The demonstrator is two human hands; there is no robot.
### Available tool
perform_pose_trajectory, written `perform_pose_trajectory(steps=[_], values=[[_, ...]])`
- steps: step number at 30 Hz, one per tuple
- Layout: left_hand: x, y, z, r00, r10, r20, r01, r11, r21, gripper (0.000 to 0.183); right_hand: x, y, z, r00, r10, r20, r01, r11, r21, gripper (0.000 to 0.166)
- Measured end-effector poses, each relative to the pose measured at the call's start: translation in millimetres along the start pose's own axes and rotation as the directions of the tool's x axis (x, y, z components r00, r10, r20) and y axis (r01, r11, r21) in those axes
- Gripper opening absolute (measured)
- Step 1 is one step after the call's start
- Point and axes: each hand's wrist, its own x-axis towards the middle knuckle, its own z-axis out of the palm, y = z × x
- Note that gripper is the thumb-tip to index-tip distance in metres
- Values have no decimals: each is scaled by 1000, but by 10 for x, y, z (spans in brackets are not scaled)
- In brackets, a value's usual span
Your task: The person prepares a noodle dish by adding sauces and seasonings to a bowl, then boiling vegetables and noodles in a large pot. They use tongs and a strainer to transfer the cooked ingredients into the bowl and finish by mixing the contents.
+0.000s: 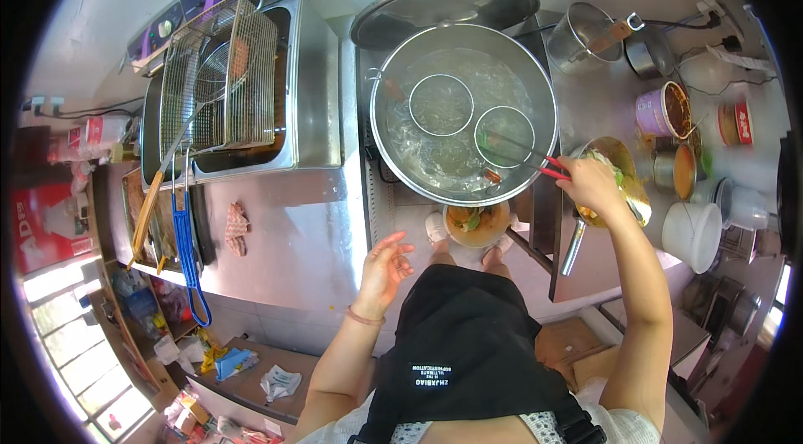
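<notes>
My right hand (pixel 590 183) grips a pair of long, thin chopsticks (pixel 524 148) with red upper ends. They slant over the rim of a large steel stockpot (pixel 551 152) into a round strainer (pixel 534 130). Something green, like leaves (pixel 499 141), lies in that strainer under the liquid. A second round strainer (pixel 472 111) sits in the bubbling liquid further left and away from me. My left hand (pixel 386 268) is held in the air in front of the pot, fingers loosely apart and holding nothing. The pot's lid (pixel 439 8) leans behind it.
On the left stands a deep fryer (pixel 320 80) with a wire basket (pixel 251 105) and skimmer. A handled pan (pixel 637 183) of food sits by my right hand, with a white bucket (pixel 690 237) beyond. Between my feet is a bowl (pixel 489 234) with food scraps.
</notes>
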Motion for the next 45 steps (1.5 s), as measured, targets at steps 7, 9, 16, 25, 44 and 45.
perform_pose_trajectory(steps=[7,9,16,25,44,45], values=[[34,-363,8,992,21,124,-74,897,436,31,-116,-31,144,982,146,-117,-140,989,55,23],[34,-591,-118,988,67,141,-142,766,627,32,-394,135,195,979,137,-149,-115,982,147,34],[29,-1586,-60,982,-95,165,-110,426,898,31,-1343,604,484,945,190,-265,-98,941,325,43],[130,-4186,521,883,-388,264,-321,-88,943,36,-4917,1960,2180,844,536,25,22,-81,996,49],[4018,-7374,1781,797,287,531,-166,-741,651,48,-4667,1783,7098,541,506,672,-11,-795,607,53],[4105,-7395,1725,715,305,629,-219,-757,616,49,-4596,1798,7172,545,517,660,6,-790,613,52]])
